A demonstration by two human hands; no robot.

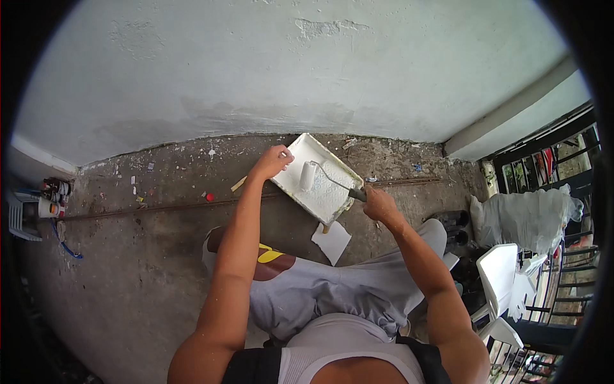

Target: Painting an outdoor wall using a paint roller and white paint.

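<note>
My right hand [379, 205] grips the dark handle of a small paint roller [307, 176]. Its white sleeve rests on the textured slope of a paint tray [285, 196], which is coated in white paint and tilted diagonally on the floor. My left hand [274, 162] is at the tray's upper left edge with its fingers curled; whether it pinches the rim or something small is unclear. A white flat piece [332, 244] lies under the tray's near corner.
A pale wall [268, 72] with peeling patches rises ahead. Paint-spotted concrete floor [124, 254] carries a thin rusty bar [168, 208] and a red cap [209, 197]. Containers [49, 208] stand far left. White plastic chairs [499, 273], a filled plastic bag [523, 218] and a dark metal gate [566, 158] are right.
</note>
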